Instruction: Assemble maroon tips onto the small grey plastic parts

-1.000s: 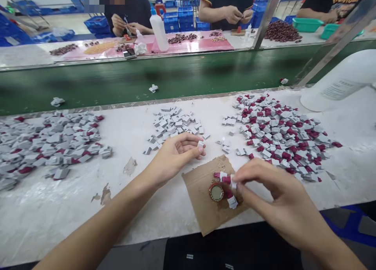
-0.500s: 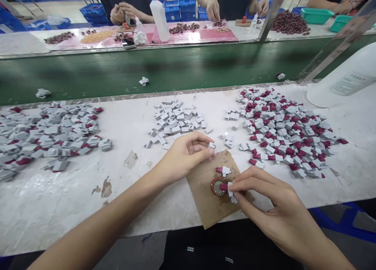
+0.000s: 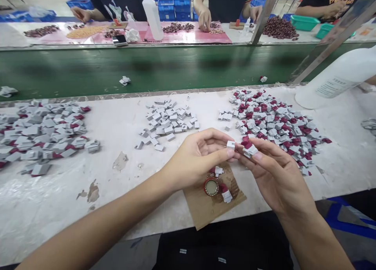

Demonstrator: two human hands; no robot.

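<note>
Between thumb and fingers, my left hand (image 3: 195, 156) pinches a small grey plastic block (image 3: 230, 144). Facing it, my right hand (image 3: 276, 170) grips a maroon-and-grey plastic piece (image 3: 249, 148); the two parts are close, and I cannot tell whether they touch. Below the hands lies a brown cardboard sheet (image 3: 199, 211) with wet spots. On it sits a red-rimmed bottle cap (image 3: 211, 187) with a pale inside. Two more maroon-and-grey pieces rest there, one piece (image 3: 226, 195) right of the cap and another piece (image 3: 217, 171) above it.
Loose grey blocks (image 3: 169, 119) lie mid-table, with mixed maroon-and-grey heaps at the left (image 3: 53, 129) and right (image 3: 273, 121). A large white bottle (image 3: 329, 80) stands at the right. Beyond runs a green conveyor belt (image 3: 176, 66), where co-workers sit across at another table.
My right hand has lifted from the cap with a maroon-and-grey piece and come up beside my left hand. The left hand still holds its grey block. The view has shifted slightly right.
</note>
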